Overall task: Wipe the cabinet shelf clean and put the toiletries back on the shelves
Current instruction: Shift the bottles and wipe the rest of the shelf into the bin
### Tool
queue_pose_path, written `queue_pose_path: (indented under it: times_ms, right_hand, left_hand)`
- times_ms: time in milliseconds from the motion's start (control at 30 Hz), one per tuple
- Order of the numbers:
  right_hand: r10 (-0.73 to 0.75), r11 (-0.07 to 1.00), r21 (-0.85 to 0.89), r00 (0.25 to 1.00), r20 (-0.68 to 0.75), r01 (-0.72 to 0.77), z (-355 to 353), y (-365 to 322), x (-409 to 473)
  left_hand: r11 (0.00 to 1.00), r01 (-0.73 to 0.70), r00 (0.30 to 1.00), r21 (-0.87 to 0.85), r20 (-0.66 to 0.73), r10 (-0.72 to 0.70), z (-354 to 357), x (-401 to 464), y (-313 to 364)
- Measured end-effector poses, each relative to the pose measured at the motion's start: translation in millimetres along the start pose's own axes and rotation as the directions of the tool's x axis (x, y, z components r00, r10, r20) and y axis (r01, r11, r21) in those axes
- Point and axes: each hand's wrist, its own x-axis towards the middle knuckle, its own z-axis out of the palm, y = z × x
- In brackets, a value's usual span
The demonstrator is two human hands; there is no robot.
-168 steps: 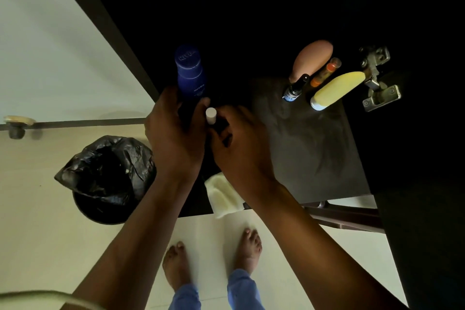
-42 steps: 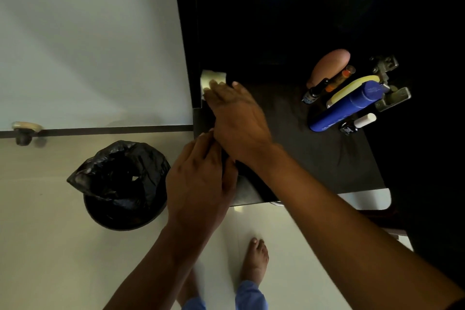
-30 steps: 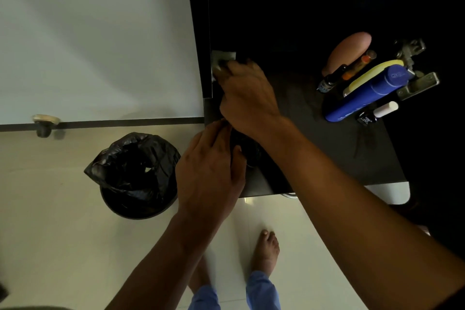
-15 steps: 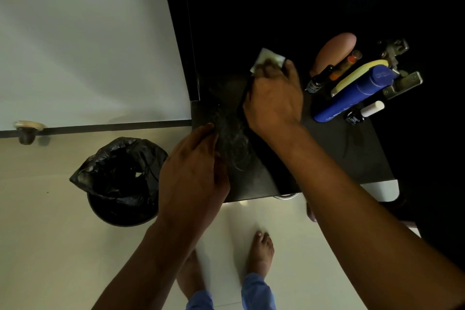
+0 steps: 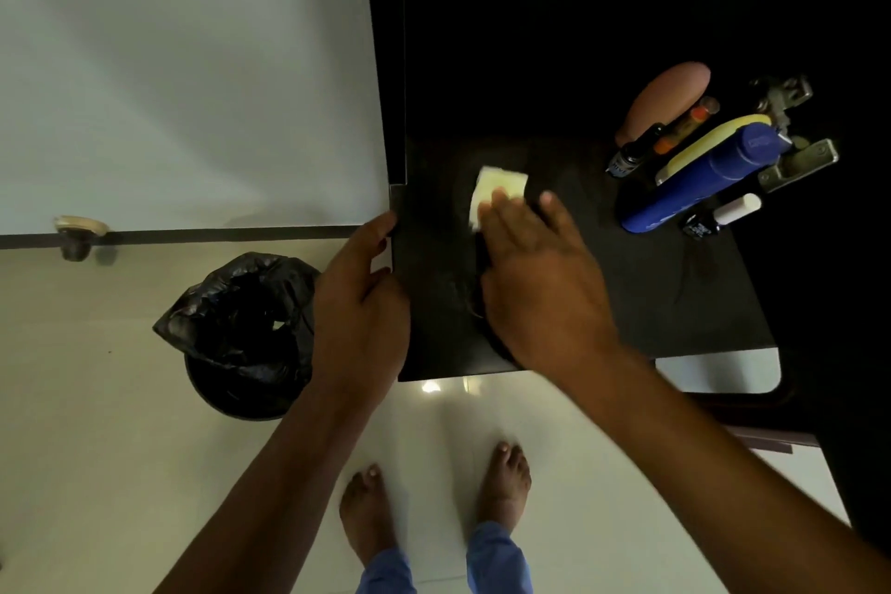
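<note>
My right hand point(image 5: 540, 280) presses a pale yellow cloth point(image 5: 496, 188) flat onto the dark cabinet shelf point(image 5: 651, 304); only the cloth's far end shows beyond my fingers. My left hand point(image 5: 359, 304) rests on the shelf's left front corner, fingers curled at the edge, holding no object. At the shelf's back right lie the toiletries: a blue bottle point(image 5: 694, 181), a yellow tube point(image 5: 699, 145), a peach bottle point(image 5: 668, 99), an orange-capped stick point(image 5: 684, 128), a small dark bottle point(image 5: 627, 157) and a small white-capped vial point(image 5: 723, 215).
A bin lined with a black bag point(image 5: 246, 333) stands on the pale floor left of the cabinet. A metal door hinge point(image 5: 790, 130) sits behind the toiletries. A white wall point(image 5: 183, 63) is at left. My bare feet point(image 5: 501, 482) are below the shelf's front edge.
My right hand has slid the cloth from the shelf's back left corner to the right, then back toward the middle and nearer me. My left hand moved to the shelf's left front corner.
</note>
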Motion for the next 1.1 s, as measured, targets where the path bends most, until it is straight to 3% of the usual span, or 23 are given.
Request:
queue_pose_path:
  times_ms: [100,367,500,700,833,933,1100]
  right_hand:
    - [0.019,0.999,0.037,1.000,-0.016,-0.018,2,3,44]
    - [-0.196,0.973,-0.127,0.980,-0.024,0.191,20,-42,33]
    - [-0.156,0.984,-0.090,0.987,-0.048,0.152,19,-47,35]
    - [-0.105,0.995,-0.003,0.994,-0.031,0.104,1,-50,26]
    - [0.024,1.000,0.005,0.996,-0.081,-0.024,-1,-27,15]
    - [0.120,0.987,0.122,0.986,-0.118,-0.105,-3,-15,25]
    - [0.019,0.989,0.150,0.995,-0.100,-0.004,9,-45,24]
  left_hand:
    - [0.988,0.041,0.998,-0.150,-0.051,-0.049,3,-2,3]
    - [0.912,0.102,0.982,-0.398,-0.107,-0.157,8,7,4]
    - [0.896,0.143,0.969,-0.420,-0.124,-0.213,9,10,7]
    - [0.925,0.086,0.977,-0.371,-0.152,-0.152,14,1,13]
    - [0.935,0.094,0.978,-0.342,-0.142,-0.151,11,3,9]
    - [0.938,0.103,0.976,-0.330,-0.146,-0.158,11,2,7]
    - [0.920,0.100,0.975,-0.379,-0.145,-0.166,12,1,9]
